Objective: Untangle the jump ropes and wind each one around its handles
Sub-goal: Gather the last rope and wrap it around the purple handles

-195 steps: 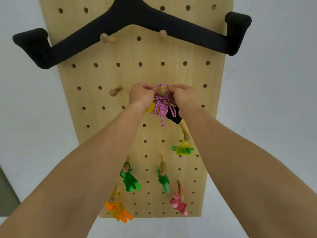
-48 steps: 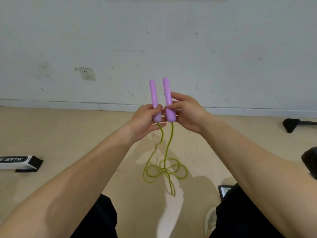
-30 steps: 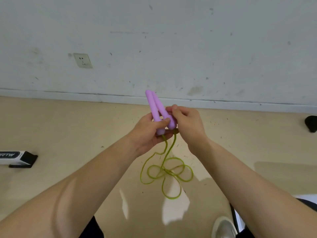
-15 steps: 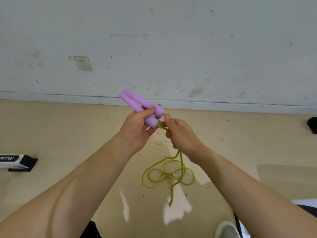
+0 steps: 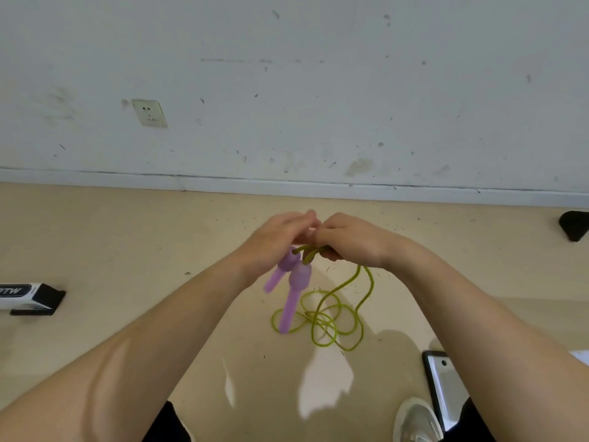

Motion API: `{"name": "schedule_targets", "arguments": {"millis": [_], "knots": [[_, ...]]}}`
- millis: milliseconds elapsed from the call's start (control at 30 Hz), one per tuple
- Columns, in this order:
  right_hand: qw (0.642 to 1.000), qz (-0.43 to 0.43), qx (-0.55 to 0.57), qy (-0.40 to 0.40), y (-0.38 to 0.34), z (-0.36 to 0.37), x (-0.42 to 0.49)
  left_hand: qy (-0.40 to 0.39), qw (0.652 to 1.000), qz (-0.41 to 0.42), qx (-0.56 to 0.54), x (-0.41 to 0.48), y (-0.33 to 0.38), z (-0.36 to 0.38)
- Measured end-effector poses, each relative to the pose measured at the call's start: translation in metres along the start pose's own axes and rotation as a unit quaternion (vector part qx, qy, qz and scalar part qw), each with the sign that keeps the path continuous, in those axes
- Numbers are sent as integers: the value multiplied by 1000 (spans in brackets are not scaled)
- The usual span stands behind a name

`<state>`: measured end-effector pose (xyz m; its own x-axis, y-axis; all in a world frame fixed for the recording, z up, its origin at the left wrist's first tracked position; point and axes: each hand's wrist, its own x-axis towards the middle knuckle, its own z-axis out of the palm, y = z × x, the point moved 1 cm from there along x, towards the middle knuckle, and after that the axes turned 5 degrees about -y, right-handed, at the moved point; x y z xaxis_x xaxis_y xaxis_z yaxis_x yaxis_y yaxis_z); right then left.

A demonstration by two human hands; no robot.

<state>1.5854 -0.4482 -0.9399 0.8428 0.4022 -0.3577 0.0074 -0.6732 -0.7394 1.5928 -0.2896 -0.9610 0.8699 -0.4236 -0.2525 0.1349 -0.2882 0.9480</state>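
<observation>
Above the floor (image 5: 127,250), right hand (image 5: 347,240) clamps green rope (image 5: 322,317); left hand's (image 5: 277,239) fingers blurred.

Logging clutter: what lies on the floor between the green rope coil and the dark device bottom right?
Nothing; the head view shows bare floor between rope coil and device.

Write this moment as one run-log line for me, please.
left hand: holds purple handles, tips down | right hand: grips green rope | slack: looped on floor
</observation>
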Motion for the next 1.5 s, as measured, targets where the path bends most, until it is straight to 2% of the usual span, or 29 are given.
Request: {"name": "schedule_targets", "arguments": {"millis": [33,100,200,333,467,667,833,933,1000,1100,1200,1267,1400,1500], "knots": [[1000,-12,4,-13,0,0,-1,-51,999,-4,0,-2,0,4],[999,-29,26,-21,1,-3,-2,-100,995,-3,-13,-6,-3,8],[998,-42,53,1,10,-11,-6,-119,993,-5,-22,-7,-8,5],[997,-71,20,19,15,-17,-10,-158,985,-30,-66,-7,-12,3],[997,-62,13,46,17,-19,-13,-152,983,-40,-91,-7,-13,7],[993,-32,-82,79,20,-23,-16,-217,971,-64,-71,-10,-17,12],[993,0,-112,39,24,-26,-18,-264,961,-46,-65,-17,-11,13],[999,-11,-45,-2,25,-27,-19,-297,952,-39,-58,-19,-5,9],[997,-43,62,-22,27,-30,-21,-321,946,-32,-40,-18,-7,5],[967,-87,235,-35,36,-38,-23,-344,937,-18,-58,-18,-4,-2],[931,-109,348,-24,44,-29,-17,-334,934,-8,-129,-22,2,-3],[918,-101,384,10,43,-14,-9,-290,944,14,-158,-24,6,-2],[939,-28,327,101,36,16,2,-139,967,52,-208,-23,4,-4],[947,-11,301,109,28,32,6,-42,973,67,-215,-18,-2,-7]]}}
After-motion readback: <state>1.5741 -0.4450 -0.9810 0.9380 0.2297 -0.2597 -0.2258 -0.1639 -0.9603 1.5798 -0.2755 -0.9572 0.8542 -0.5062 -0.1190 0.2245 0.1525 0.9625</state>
